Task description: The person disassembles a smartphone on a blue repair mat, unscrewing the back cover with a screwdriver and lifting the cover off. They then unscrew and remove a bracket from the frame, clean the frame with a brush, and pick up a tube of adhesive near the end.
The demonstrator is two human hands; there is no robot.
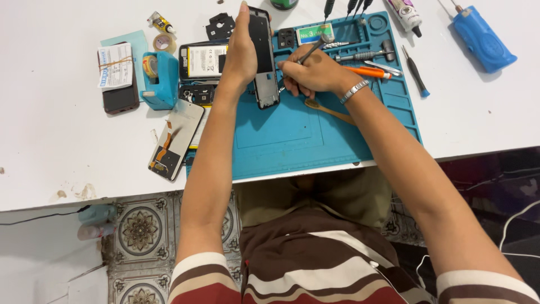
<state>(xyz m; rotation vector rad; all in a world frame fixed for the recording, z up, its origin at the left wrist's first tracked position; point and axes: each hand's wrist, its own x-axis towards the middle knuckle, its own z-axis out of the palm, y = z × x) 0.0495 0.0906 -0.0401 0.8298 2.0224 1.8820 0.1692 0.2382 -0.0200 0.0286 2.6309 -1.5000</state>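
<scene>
Both bare forearms reaching forward from striped short sleeves, elbows wide, wrists converging toward the middle. Left hand [241, 53] raised on its edge, palm turned inward to the right, fingers pressed together and pointing away, thumb side uppermost, wrapped along the side of what it grips. Left wrist straight, in line with the forearm. Right hand [315, 72] curled into a loose fist, knuckles up, thumb and forefinger pinched in a pen-like grip, fingertips aimed left toward the other hand. Right wrist bent slightly inward, ringed by a silver metal link watch band [354, 91]. Hands close together, not touching.
</scene>
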